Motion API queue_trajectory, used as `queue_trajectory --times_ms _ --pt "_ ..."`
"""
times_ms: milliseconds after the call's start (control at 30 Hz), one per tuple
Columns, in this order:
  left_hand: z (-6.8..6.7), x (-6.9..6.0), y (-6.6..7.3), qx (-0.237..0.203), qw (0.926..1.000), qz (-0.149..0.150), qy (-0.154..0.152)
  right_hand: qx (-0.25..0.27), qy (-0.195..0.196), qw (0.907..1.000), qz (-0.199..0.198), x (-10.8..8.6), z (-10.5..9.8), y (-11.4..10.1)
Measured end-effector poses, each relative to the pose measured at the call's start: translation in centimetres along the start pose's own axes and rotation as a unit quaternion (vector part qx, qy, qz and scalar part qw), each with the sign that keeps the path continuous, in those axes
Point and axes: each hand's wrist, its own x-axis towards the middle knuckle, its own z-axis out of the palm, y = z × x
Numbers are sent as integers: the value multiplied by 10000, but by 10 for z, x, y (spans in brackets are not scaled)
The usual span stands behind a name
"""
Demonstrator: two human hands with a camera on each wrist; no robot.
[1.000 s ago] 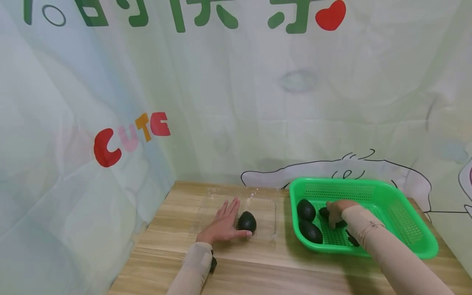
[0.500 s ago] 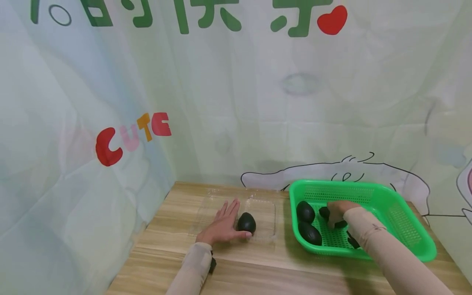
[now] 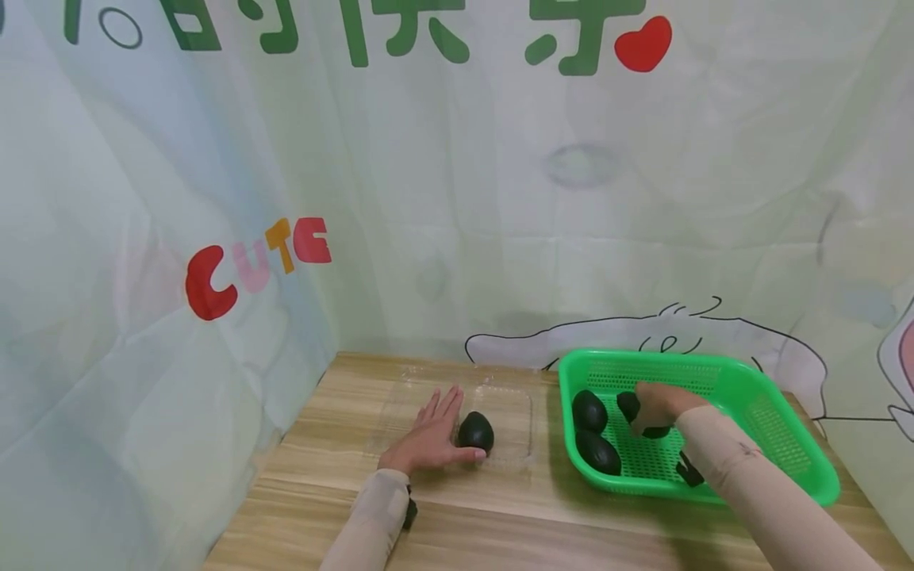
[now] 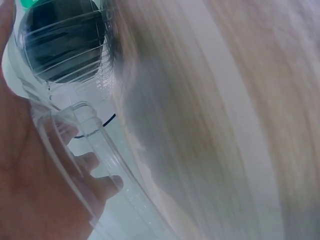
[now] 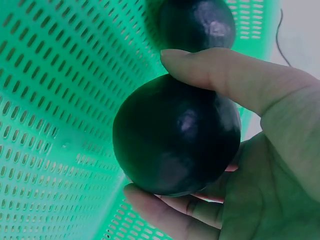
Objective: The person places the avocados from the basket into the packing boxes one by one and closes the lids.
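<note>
- A pale green cloth backdrop (image 3: pixel 400 198) fills the rear and left, printed with large green characters, a red heart (image 3: pixel 644 44) and the colourful word "CUTE" (image 3: pixel 260 266).
- The wood-grain tabletop (image 3: pixel 500 523) stands against it.
- A bright green perforated plastic basket (image 3: pixel 793 456) sits on its right side.
- A clear plastic container (image 3: pixel 514 412) lies to the basket's left, well short of touching it.
- Two beige sleeves, left (image 3: pixel 367 519) and right (image 3: pixel 757 476), reach in from the near edge.
- The left hand (image 3: pixel 432 440) rests on the clear container; its grip is loose, fingers straight and spread.
- The right hand (image 3: pixel 660 404) is inside the basket, its grip curled round an avocado (image 5: pixel 175 135), thumb on one side, fingers on the other.
- A second avocado (image 3: pixel 476 431) sits in the container's right part, just beside the left thumb; whether they touch cannot be told.
- Two more, the rear avocado (image 3: pixel 589 411) and the front avocado (image 3: pixel 598 453), lie together along the basket's left wall.
</note>
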Motion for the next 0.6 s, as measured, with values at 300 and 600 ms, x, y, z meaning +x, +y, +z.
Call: queue_trajectory --times_ms 300,600 --pt "1 -1 -1 31 10000 35 5 64 107 9997 -188 -12 -1 -1" --pt "0 -1 1 62 10000 21 44 417 535 9968 -414 -33 -2 -5"
